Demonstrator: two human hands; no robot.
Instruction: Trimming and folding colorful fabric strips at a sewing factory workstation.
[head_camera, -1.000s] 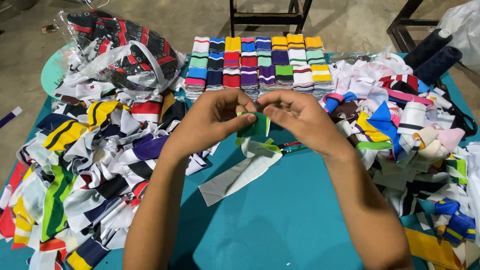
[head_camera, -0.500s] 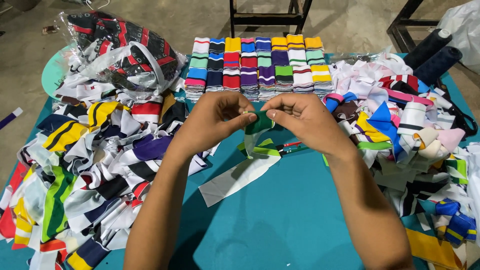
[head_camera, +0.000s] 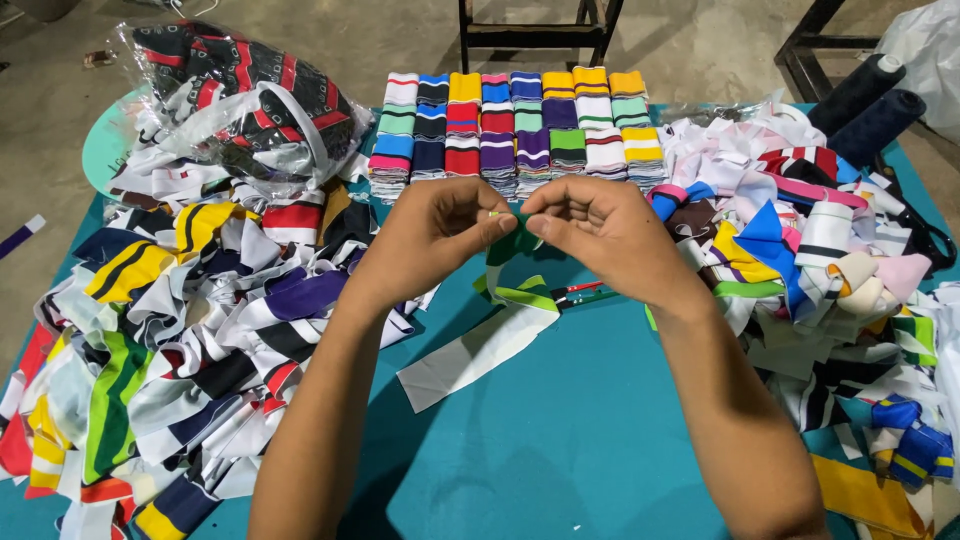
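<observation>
The left hand (head_camera: 435, 230) and the right hand (head_camera: 600, 232) both pinch the top of a long white cloth strip with green stripes (head_camera: 500, 325). Its lower end lies on the teal surface (head_camera: 580, 430). Neat stacks of folded striped cloth (head_camera: 515, 130) sit just behind the hands.

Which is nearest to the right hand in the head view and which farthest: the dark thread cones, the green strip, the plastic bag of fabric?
From the right hand:
1. Green strip, pinched at its fingertips in the centre.
2. Dark thread cones, far right corner.
3. Plastic bag of fabric, far left, beyond the left hand.
</observation>
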